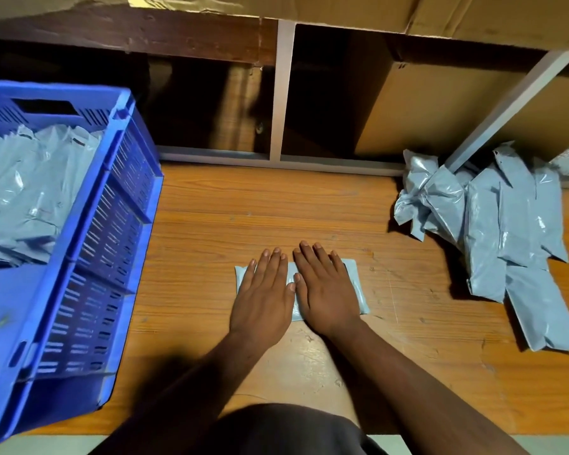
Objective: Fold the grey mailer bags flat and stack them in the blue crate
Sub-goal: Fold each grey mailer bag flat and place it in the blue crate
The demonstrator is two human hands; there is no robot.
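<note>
Saw left hand (262, 295) and right hand (326, 290) flat, fingers straight, pressing folded mailer bag (355, 284) beneath palms. Blue crate (89, 244) left of hands; unfolded pile (493, 231) right. Risk, my judgement: slick bag could spring open once pressure lifted.

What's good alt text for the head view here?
Both hands, left hand and right hand, press flat on a folded grey mailer bag on a wooden table. A blue crate holding folded bags stands at the left; a pile of unfolded bags lies at the right.
</note>
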